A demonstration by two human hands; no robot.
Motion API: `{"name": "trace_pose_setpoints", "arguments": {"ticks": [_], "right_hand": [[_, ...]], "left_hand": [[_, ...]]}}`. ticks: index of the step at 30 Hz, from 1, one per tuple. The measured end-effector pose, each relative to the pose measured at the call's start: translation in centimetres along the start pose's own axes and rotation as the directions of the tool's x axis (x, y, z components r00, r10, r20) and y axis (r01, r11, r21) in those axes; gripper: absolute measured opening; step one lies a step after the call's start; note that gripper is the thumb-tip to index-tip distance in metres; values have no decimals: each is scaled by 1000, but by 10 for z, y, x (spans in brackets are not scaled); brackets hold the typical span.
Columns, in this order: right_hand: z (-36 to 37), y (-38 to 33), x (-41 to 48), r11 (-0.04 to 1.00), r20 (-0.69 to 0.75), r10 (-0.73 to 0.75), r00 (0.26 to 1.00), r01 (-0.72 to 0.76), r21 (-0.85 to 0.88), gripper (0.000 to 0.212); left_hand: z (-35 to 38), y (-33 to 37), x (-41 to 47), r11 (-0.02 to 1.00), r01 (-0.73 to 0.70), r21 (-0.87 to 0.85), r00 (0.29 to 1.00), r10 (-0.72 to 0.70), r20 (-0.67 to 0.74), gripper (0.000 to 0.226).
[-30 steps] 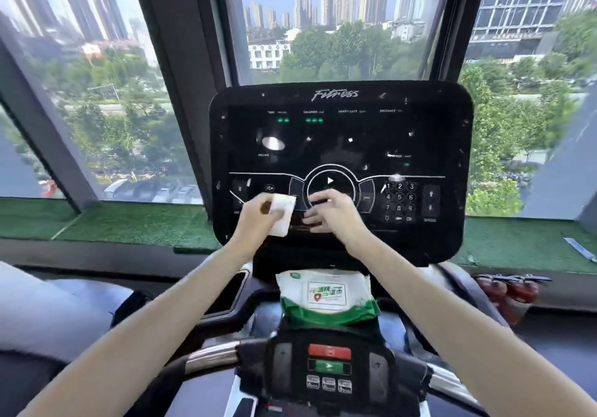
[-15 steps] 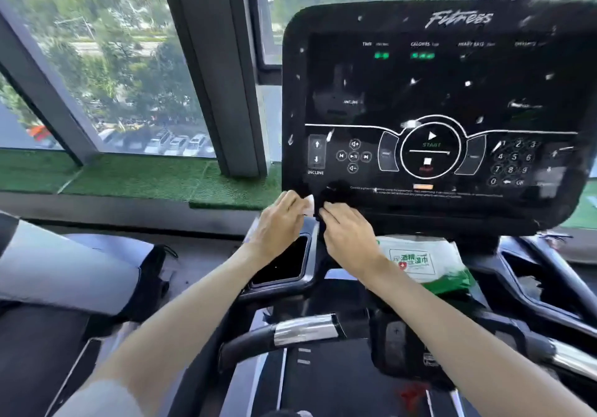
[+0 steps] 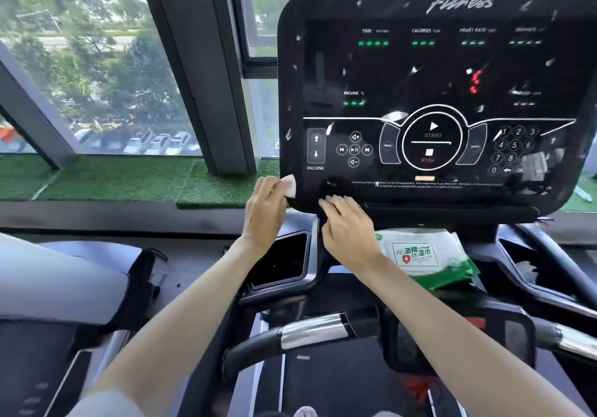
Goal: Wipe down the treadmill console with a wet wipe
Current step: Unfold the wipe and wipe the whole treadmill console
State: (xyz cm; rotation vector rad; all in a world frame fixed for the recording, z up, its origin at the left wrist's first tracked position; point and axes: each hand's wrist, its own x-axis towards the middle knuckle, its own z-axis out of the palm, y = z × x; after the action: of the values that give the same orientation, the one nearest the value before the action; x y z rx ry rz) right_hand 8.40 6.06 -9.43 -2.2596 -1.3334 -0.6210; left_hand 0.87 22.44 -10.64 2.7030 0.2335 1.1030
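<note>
Looking down from head height, a person's left hand (image 3: 263, 211) pinches a small folded white wet wipe (image 3: 289, 185) against the lower left corner of a treadmill console (image 3: 436, 71), fingers closed around the wipe. The right hand (image 3: 347, 231) sits just beside it to the right, fingers curled loosely with their tips on the console's bottom edge, holding nothing that can be seen. The console is a glossy black panel, flecked with pale smears and specks, labelled "Fitness" at the top, with green readout dashes, a round start and stop control in the middle, incline arrows on the left and a number keypad on the right. Just below it, on the treadmill's ledge, lies a white and green pack of wipes (image 3: 423, 256), partly behind the right wrist. Nearer are a dark cup tray (image 3: 281, 261) and a chrome-banded handlebar (image 3: 311, 331). Behind the console on the left, a strip of green artificial turf (image 3: 122, 177) lines the sill of a large window (image 3: 97, 61) overlooking trees and parked cars.
</note>
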Motion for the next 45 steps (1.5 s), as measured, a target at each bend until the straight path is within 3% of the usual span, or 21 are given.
{"name": "trace_pose_setpoints", "arguments": {"ticks": [3,4,7,8,10,11,12,14,15,18,21,22,25,27,29,32,35,36,39,43,45], "right_hand": [[1,0,0,1000,4,4,1000,-4,9,37],[1,0,0,1000,0,-3,1000,3,3,37],[2,2,0,999,-5,-22,1000,22,-26,39],[3,2,0,999,-3,-26,1000,26,-40,40],[6,5,-1,997,3,-51,999,51,-59,39],[7,6,-1,995,5,-67,998,67,-69,39],[7,7,-2,993,8,-82,997,82,-80,38],[8,9,-1,990,11,-106,994,106,-88,39],[8,9,-1,990,7,-112,994,112,-86,40],[7,11,-1,987,-14,-137,991,135,-87,39],[6,12,1,991,-33,-121,992,119,-55,37],[7,12,1,993,-34,-112,993,110,-48,37],[9,13,0,993,-15,-106,994,105,-53,32],[10,13,1,993,-1,-104,995,104,-59,30],[11,12,0,992,-28,-102,994,100,-71,30],[11,12,-1,989,-69,-127,989,121,-86,29],[12,13,-2,987,-65,-123,990,115,-116,29],[13,12,-2,988,-66,-114,991,106,-117,29],[9,7,4,995,-82,-77,994,71,-75,25],[-13,2,42,1000,-146,6,989,-5,6,37],[-24,8,62,999,-135,-23,991,18,-40,48]], "left_hand": [[-1,5,-3,925,-365,103,918,339,205,22],[-3,2,-1,915,-386,116,907,354,229,23],[-6,-5,11,1000,16,26,1000,-16,18,35],[-8,-3,13,999,-9,40,1000,9,23,34],[-9,-7,10,907,-394,147,908,360,214,30],[-12,-11,10,851,-495,174,856,444,265,28],[-13,-13,14,853,-487,189,864,438,247,27],[-13,-15,21,954,-256,155,965,244,95,30],[-15,-12,24,961,-236,146,970,224,90,29],[-15,-16,21,813,-568,130,804,513,300,36],[-17,-16,32,952,-299,63,945,286,157,45],[-17,-13,33,960,-274,54,952,262,160,46],[-22,-13,35,825,-555,103,816,517,259,46],[-23,-15,40,946,-319,62,937,304,173,47],[-23,-10,43,981,-186,58,973,176,149,43],[-30,-8,48,850,-506,145,847,457,271,40],[-30,-14,63,977,-194,90,977,185,106,44],[-30,-11,66,981,-171,87,981,162,103,47],[-38,-9,68,861,-490,140,856,444,267,45],[-46,-14,87,966,-237,99,966,223,130,49],[-49,-19,90,898,-411,158,903,378,204,53]]}}
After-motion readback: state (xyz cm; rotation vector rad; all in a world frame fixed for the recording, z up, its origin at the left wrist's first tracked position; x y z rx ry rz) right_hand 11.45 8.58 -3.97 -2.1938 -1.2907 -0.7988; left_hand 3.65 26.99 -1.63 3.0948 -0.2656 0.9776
